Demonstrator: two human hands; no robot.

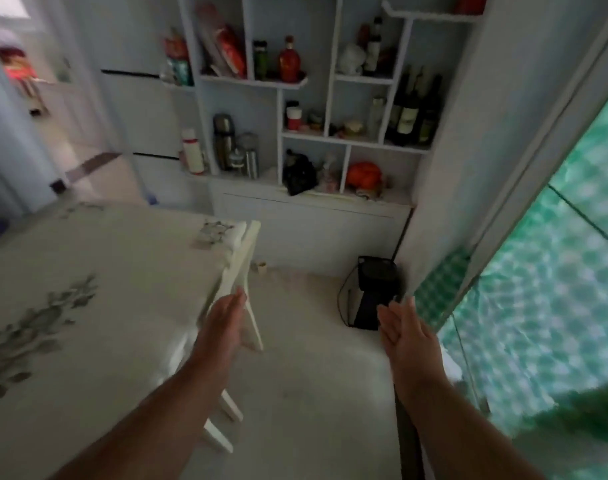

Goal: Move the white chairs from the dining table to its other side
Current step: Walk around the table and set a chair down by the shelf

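White chair [242,271], painted wood with slim flat slats, sits tucked against the right edge of the surface [88,289] at frame centre-left; its backrest is tilted and its legs show lower centre. The surface wears a smooth pale cloth with grey floral print. Left hand [223,323] is flat, fingers extended, touching the chair back, not gripping. Right hand [404,336] is open, palm inward, empty, centre-right. Black boxy appliance [375,292] on pale floor. White open shelving [330,98] holds glass bottles, upper centre.
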